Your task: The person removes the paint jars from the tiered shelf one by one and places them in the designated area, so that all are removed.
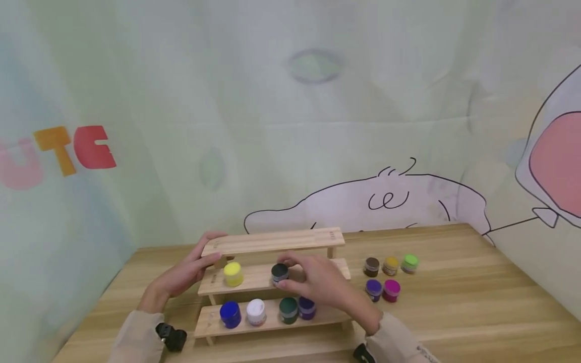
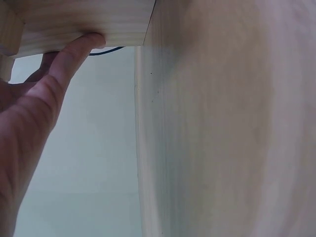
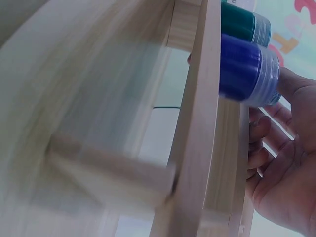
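A three-tier wooden display rack [image 1: 272, 244] stands on the table. At the left end of its top tier my left hand [image 1: 192, 267] grips the board, thumb in front and fingers behind; the left wrist view shows fingers of that hand [image 2: 59, 74] against the wood. Over the middle tier, my right hand [image 1: 322, 280] pinches a dark-lidded paint jar [image 1: 280, 273] between thumb and fingers. To its left sits a yellow paint jar [image 1: 233, 274]. The bottom tier bears a blue jar [image 1: 230, 315], a white jar [image 1: 256, 312], a dark green jar [image 1: 288, 310] and a purple-blue jar [image 3: 242, 66].
Right of the rack, several jars stand on the table [image 1: 454, 287]: brown [image 1: 371, 267], ochre [image 1: 390, 265], light green [image 1: 410, 263], violet [image 1: 374, 290] and magenta [image 1: 391, 291]. A printed cloth [image 1: 272, 151] hangs behind the table.
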Demonstrator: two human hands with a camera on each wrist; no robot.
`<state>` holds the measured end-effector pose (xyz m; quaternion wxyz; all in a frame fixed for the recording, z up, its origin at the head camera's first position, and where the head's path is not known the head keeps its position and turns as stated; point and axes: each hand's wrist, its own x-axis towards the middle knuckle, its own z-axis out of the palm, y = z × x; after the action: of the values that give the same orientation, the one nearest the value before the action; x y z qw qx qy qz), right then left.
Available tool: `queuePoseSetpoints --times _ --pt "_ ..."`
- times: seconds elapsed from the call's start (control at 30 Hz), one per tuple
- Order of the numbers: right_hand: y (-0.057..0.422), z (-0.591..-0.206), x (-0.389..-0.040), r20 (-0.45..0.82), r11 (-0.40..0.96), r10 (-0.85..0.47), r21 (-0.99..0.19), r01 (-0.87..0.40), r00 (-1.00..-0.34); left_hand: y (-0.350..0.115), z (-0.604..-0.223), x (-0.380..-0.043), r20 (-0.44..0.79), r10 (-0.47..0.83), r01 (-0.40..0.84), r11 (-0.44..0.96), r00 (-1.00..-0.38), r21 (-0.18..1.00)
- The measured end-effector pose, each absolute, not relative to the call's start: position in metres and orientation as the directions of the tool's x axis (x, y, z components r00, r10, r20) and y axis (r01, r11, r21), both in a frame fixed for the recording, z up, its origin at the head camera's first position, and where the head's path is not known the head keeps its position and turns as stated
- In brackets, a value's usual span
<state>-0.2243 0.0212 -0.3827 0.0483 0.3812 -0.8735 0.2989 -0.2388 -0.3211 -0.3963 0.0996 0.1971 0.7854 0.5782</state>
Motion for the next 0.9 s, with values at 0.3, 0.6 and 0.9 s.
queuePoseSetpoints --times 0.3,0.6,0.9 --pt "0.045 -0.379 -0.225 0.309 0.536 -0.614 -0.512 -0.671 -0.726 -0.332 -0.392 -0.234 0.091 0.428 0.226 0.275 -0.899 0.934" --pt "0.077 -0.375 -0.232 0.255 0.560 -0.566 -0.579 -0.593 -0.784 -0.332 -0.388 -0.236 0.098 0.434 0.238 0.282 -0.896 0.929" --pt "0.111 -0.374 -0.242 0.172 0.506 -0.637 -0.642 -0.576 -0.752 -0.324 -0.396 -0.240 0.095 0.442 0.228 0.256 -0.892 0.939"
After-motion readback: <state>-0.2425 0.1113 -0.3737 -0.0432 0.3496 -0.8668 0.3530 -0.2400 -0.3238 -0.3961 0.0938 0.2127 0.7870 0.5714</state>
